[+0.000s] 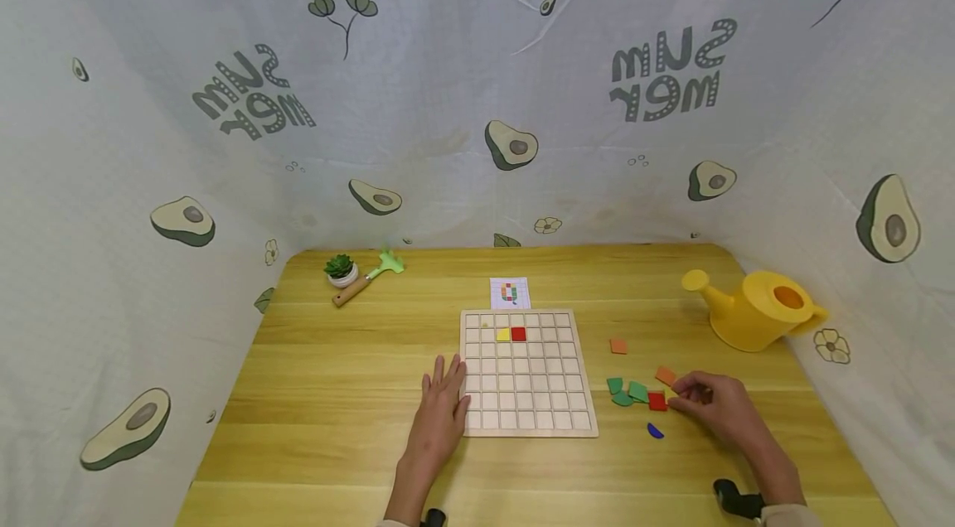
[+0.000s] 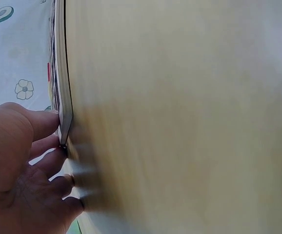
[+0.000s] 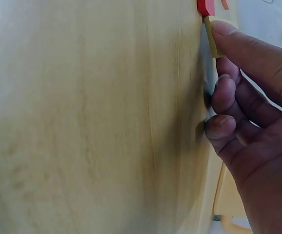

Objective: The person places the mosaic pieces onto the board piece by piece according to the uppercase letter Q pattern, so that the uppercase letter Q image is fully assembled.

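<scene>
Left hand: fingers apart and mostly straight, touching the left edge of the grid board, which lies to its right. Right hand: thumb and fingers clamped on a yellow piece. Just left of these fingertips, red square; beyond it, near the fingers, orange piece. Green pieces farther left of the right hand; blue piece left and nearer the person. Yellow watering can beyond the right hand.
</scene>
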{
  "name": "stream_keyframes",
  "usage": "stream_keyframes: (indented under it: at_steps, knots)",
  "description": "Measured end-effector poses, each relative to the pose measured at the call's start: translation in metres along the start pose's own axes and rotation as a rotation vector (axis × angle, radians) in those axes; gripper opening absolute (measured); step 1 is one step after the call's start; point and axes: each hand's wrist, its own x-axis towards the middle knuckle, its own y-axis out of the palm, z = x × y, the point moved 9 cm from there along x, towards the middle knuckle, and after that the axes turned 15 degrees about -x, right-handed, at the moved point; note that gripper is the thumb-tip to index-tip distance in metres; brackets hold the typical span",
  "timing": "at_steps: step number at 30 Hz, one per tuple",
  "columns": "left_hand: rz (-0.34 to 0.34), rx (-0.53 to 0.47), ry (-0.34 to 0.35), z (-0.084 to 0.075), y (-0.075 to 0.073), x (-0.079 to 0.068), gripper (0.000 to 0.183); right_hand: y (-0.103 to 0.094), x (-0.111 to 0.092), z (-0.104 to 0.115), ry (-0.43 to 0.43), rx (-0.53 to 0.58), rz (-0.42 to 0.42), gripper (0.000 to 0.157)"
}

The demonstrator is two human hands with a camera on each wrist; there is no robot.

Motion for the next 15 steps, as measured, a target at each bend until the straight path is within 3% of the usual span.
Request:
stream_keyframes:
  at_steps: [15]
  knots:
    - [0.001,-0.003,-0.006,0.0031,0.0011,-0.0002,0.054,-0.0053,0.0056,-0.0006,0.063,0.04,0.074,0.006]
